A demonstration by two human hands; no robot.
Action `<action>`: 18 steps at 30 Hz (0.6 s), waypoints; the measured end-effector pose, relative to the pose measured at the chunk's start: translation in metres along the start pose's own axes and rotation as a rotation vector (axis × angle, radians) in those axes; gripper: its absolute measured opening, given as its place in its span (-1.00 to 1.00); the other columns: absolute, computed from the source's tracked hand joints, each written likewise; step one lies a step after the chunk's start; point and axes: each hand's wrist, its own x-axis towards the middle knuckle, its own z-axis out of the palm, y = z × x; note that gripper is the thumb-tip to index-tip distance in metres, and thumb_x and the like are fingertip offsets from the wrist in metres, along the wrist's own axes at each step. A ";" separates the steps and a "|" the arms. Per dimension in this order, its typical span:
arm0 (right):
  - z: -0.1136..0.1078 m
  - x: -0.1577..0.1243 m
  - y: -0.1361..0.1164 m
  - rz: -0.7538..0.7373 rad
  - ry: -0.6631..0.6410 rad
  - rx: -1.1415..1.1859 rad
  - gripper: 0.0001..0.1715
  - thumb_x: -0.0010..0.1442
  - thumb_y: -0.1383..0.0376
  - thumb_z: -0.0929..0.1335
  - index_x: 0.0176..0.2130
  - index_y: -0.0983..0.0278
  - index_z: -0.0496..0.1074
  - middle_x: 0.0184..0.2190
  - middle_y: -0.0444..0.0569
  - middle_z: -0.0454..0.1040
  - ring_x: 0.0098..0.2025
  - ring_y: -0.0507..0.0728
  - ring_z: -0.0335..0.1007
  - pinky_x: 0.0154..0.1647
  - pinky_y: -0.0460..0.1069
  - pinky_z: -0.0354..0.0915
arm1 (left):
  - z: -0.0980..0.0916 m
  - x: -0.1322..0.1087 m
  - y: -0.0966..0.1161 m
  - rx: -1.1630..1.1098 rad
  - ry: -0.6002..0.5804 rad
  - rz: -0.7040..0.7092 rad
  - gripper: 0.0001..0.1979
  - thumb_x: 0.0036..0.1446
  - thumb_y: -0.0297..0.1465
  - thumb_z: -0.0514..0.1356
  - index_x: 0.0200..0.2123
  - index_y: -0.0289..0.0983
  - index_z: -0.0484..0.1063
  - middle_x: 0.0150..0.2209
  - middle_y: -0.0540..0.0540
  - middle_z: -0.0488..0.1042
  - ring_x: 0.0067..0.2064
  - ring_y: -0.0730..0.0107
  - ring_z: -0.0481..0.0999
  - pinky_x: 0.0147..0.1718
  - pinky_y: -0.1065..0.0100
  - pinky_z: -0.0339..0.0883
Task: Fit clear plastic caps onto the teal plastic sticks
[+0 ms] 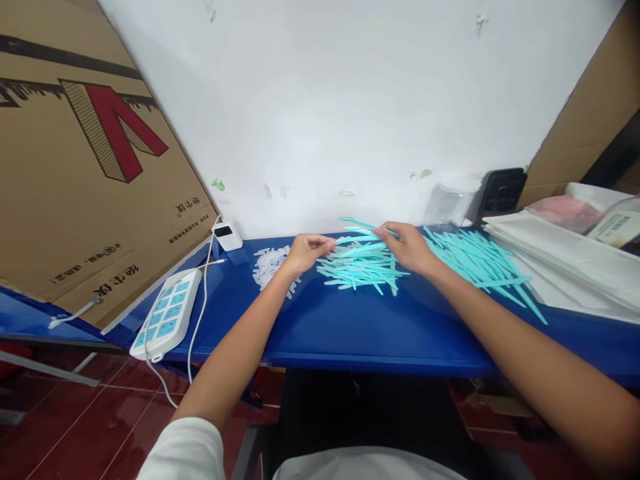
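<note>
My right hand (404,247) is closed around thin turquoise plastic sticks (361,222), which fan out to the left from its fingers. My left hand (309,253) is in a pinch near the left ends of the sticks; what sits between its fingertips is too small to make out. Below both hands lies a loose pile of turquoise sticks (360,275). Partly behind my left wrist is a heap of small translucent whitish pieces (269,265). A second pile of turquoise sticks (475,260) spreads out beside my right forearm.
The blue table (345,333) backs onto a white wall. To the left are a power strip (173,313) with cables, a small white device (228,235) and a large cardboard box (90,167). A clear jar (453,203), a black object (500,193) and white packaging (565,260) stand right.
</note>
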 end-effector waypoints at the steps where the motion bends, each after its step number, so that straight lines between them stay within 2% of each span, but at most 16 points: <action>1: 0.000 0.000 0.000 0.009 0.001 0.006 -0.41 0.36 -0.13 0.23 -0.39 0.27 0.43 -0.49 -0.09 0.37 -0.41 0.10 0.23 -0.38 0.00 0.13 | 0.003 0.000 -0.001 -0.042 0.002 -0.003 -0.55 0.03 -0.07 0.44 -0.27 -0.37 0.67 -0.28 -0.21 0.64 -0.37 0.42 0.49 -0.30 0.35 0.40; 5: -0.004 0.000 -0.003 0.017 -0.018 0.027 -0.41 0.36 -0.13 0.23 -0.41 0.26 0.40 -0.50 -0.10 0.34 -0.43 0.10 0.19 -0.39 0.00 0.11 | 0.010 0.001 0.000 -0.156 0.020 -0.032 -0.54 0.01 -0.05 0.45 -0.26 -0.37 0.65 -0.31 -0.19 0.63 -0.38 0.44 0.49 -0.28 0.35 0.41; 10: -0.006 0.001 -0.005 -0.034 -0.049 0.001 -0.45 0.37 -0.09 0.25 -0.38 0.28 0.44 -0.46 -0.09 0.36 -0.38 0.10 0.23 -0.35 -0.01 0.13 | 0.010 0.000 0.005 -0.049 -0.021 -0.035 -0.52 0.02 -0.05 0.43 -0.24 -0.39 0.65 -0.34 -0.18 0.62 -0.39 0.41 0.49 -0.31 0.34 0.40; 18: -0.004 -0.001 -0.010 0.009 -0.043 0.041 -0.42 0.36 -0.12 0.25 -0.40 0.28 0.43 -0.48 -0.09 0.38 -0.42 0.09 0.22 -0.40 -0.01 0.10 | 0.021 -0.005 0.004 -0.117 -0.012 0.007 -0.54 0.04 -0.04 0.42 -0.29 -0.38 0.63 -0.31 -0.19 0.61 -0.38 0.41 0.50 -0.29 0.34 0.38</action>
